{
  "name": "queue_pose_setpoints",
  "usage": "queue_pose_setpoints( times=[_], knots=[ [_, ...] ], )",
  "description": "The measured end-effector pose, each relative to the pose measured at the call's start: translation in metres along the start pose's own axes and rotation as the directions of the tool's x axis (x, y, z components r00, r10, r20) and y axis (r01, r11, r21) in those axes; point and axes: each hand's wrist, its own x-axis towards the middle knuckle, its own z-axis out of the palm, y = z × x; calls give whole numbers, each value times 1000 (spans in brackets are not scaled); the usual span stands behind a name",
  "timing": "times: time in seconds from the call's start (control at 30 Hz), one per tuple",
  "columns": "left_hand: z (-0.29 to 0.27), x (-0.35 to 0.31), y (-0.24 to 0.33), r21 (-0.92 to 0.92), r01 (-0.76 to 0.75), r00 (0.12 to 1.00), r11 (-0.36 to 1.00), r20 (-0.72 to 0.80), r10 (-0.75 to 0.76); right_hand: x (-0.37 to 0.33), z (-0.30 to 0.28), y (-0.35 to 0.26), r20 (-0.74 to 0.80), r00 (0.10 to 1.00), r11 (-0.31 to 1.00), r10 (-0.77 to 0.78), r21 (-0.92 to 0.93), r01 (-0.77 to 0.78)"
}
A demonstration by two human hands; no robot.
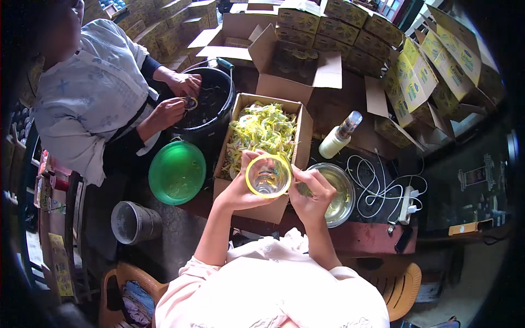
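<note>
A clear cup (269, 183) with a bright yellow ring round its mouth is tilted so that I look into it. My left hand (238, 190) is wrapped round its left side and underside. With thumb and fingers closed, my right hand (314, 192) pinches the yellow rim at its right edge; whether a loose strip is between the fingertips is too small to tell. Just beyond the cup, a cardboard box (306, 127) is heaped with thin yellow and whitish strips (263, 128). Partly behind my right hand stands a clear bowl (345, 203) with pale liquid.
At left a person (104, 93) holds a small ringed cup over a black bucket (221, 120). A green basin (176, 172) and grey pail (131, 223) stand nearby. Right are a bottle (333, 144), white cables (372, 188) and a power strip (406, 205). Cartons (342, 33) stack behind.
</note>
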Motion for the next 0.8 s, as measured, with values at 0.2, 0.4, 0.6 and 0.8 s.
queue_pose_setpoints(
  times=[0.2,0.4,0.6,0.8],
  knots=[
    [-2,3,1,44,-24,1000,999,18,24,3,-3,6,39,997,987,65,141,-70],
    [-2,7,4,60,-51,999,997,-9,52,7,0,1,28,999,995,35,91,-38],
    [-3,8,0,57,7,997,998,71,-11,10,3,10,46,997,989,63,134,-69],
    [-3,8,-4,-230,77,996,970,-34,-87,12,5,6,21,997,991,71,114,-73]
  ],
)
